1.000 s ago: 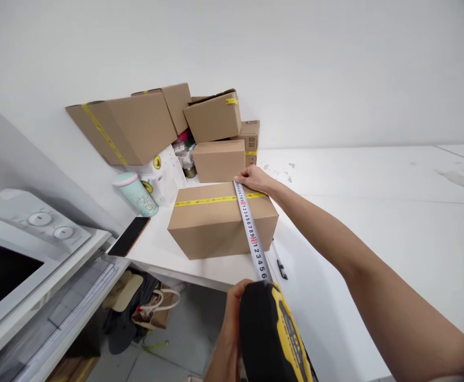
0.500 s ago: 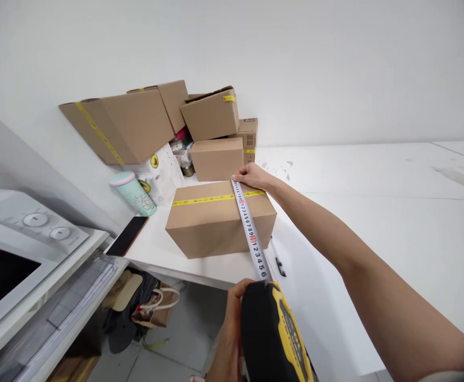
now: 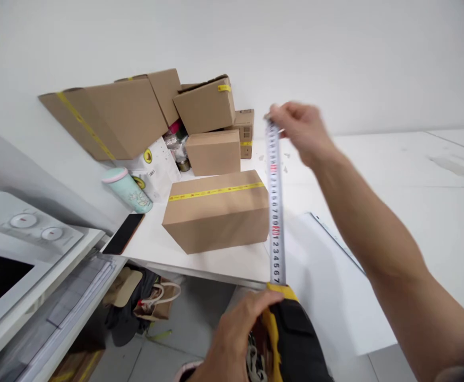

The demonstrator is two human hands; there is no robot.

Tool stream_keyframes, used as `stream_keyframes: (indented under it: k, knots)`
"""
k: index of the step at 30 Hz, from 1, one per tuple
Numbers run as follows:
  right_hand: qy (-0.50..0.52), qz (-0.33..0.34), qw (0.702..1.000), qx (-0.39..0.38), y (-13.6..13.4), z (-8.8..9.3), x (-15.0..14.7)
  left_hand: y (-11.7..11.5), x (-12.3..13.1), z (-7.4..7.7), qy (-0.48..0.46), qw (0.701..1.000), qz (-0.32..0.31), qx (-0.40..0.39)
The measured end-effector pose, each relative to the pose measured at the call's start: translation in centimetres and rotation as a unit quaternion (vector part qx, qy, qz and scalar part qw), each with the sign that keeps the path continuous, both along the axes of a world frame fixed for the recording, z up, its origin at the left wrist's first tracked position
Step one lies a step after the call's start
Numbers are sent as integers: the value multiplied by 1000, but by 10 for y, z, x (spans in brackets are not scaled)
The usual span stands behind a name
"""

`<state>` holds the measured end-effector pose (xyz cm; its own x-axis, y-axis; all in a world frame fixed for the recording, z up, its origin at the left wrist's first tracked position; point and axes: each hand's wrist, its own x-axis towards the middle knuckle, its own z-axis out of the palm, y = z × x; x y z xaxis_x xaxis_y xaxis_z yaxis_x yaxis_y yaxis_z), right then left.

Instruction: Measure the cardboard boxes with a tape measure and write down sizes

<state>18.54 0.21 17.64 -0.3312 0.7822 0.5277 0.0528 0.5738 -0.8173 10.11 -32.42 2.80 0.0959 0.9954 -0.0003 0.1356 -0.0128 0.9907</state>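
Observation:
My left hand is closed round the black and yellow case of a tape measure, low in the view. Its white blade runs up from the case, numbers facing me. At the far end, my right hand pinches the blade's tip, raised above the table and slightly blurred. A cardboard box with yellow tape along its top lies left of the blade. The blade passes in front of the box's right end; whether they touch I cannot tell.
More cardboard boxes are stacked against the wall. A mint tumbler and a black phone lie at the table's left. A microwave stands at far left. A bag sits below the table.
My right hand has lifted the blade's tip off the box and moved it up and right. The tape case has turned in my left hand and shifted right.

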Motion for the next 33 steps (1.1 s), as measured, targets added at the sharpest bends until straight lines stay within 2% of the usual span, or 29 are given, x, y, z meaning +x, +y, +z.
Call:
stream_keyframes:
  k: [2,5,8,10,13,15,17,20,22,24,29,31,33]
  knots:
    - [86,-30,996,23,-18,7,38,1,1,-17,24,1000,-7,-3]
    - [87,-58,994,35,-51,-11,85,-7,11,-32,80,996,-32,-26]
    - [81,-85,992,-55,-91,-50,111,-3,21,-30,83,992,-94,-7]
    - [32,-91,989,-112,-121,-80,118,7,26,-23,62,991,-115,35]
    - [-40,-11,987,-155,-159,-121,120,24,30,-15,44,992,-100,67]
    - [-84,47,977,-191,-172,-144,118,33,27,-15,52,994,-73,62]
    - [-106,70,967,-219,-168,-165,115,41,18,-20,83,993,-43,68]
    - [-122,17,964,-234,-137,-194,107,54,-4,-32,190,976,11,103]
    - [-180,-11,960,-216,-113,-209,100,64,-22,-42,264,957,40,112]
    - [-274,-26,942,-189,-94,-219,89,74,-39,-50,310,942,59,112]
    - [-463,-30,882,-85,-79,-221,58,99,-70,-57,400,906,76,118]
    - [-496,-23,866,-58,-75,-218,52,112,-79,-54,436,890,77,109]
    - [-497,-20,866,-58,-67,-217,51,126,-85,-48,469,875,78,94]
